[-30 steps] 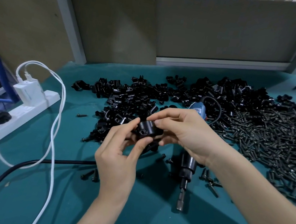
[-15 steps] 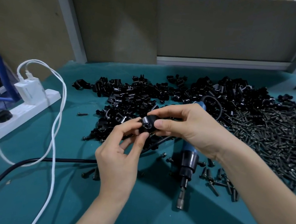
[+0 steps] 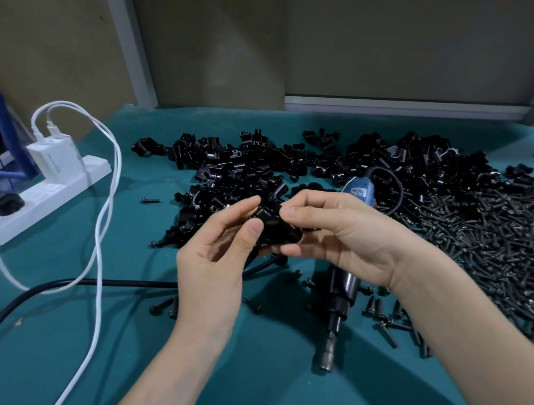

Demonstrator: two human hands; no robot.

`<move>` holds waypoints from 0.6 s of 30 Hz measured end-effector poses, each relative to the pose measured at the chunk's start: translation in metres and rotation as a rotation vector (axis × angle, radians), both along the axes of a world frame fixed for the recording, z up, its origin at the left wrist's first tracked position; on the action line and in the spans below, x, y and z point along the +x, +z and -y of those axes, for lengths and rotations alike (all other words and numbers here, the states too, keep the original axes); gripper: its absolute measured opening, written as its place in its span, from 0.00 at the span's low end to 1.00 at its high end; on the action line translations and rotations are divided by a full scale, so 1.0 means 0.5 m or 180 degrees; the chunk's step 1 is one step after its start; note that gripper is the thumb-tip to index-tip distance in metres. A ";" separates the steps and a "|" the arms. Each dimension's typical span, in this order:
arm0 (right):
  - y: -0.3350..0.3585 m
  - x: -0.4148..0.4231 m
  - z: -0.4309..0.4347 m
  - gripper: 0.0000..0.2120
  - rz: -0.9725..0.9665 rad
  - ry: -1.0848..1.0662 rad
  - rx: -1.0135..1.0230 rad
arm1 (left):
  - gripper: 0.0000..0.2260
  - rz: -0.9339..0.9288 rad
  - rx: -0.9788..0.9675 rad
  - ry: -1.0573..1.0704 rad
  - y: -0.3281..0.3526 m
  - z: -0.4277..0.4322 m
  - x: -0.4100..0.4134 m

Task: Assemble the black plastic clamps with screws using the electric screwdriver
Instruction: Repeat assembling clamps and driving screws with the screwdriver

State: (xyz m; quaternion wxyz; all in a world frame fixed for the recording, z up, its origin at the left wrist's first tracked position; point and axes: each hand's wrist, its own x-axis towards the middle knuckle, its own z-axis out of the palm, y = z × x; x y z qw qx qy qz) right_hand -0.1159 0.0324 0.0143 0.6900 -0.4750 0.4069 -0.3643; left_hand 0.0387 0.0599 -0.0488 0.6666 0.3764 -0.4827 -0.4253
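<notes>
As left hand (image 3: pixel 212 277) pinches clamp (image 3: pixel 276 229), right (image 3: pixel 346 238) (too)

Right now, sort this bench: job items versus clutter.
Job: clamp pinched between left hand and right hand; clamp pile; screw pile; electric screwdriver, lying unused.
Lying about: power strip; white charger; white cable.

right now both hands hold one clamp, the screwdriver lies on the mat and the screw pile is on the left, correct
No. The head view shows the screw pile on the right, not the left. The rest stands: left hand and right hand hold one clamp, and the screwdriver lies on the mat.
</notes>
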 end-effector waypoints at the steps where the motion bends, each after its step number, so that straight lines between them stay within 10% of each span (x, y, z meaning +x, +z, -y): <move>1: 0.001 0.000 0.000 0.08 -0.0027 0.0018 0.0031 | 0.10 0.0010 0.0047 -0.0024 0.001 0.001 0.000; 18: -0.002 0.012 -0.005 0.14 0.0236 0.0295 0.0453 | 0.13 -0.0390 0.0511 -0.0535 0.006 0.011 0.008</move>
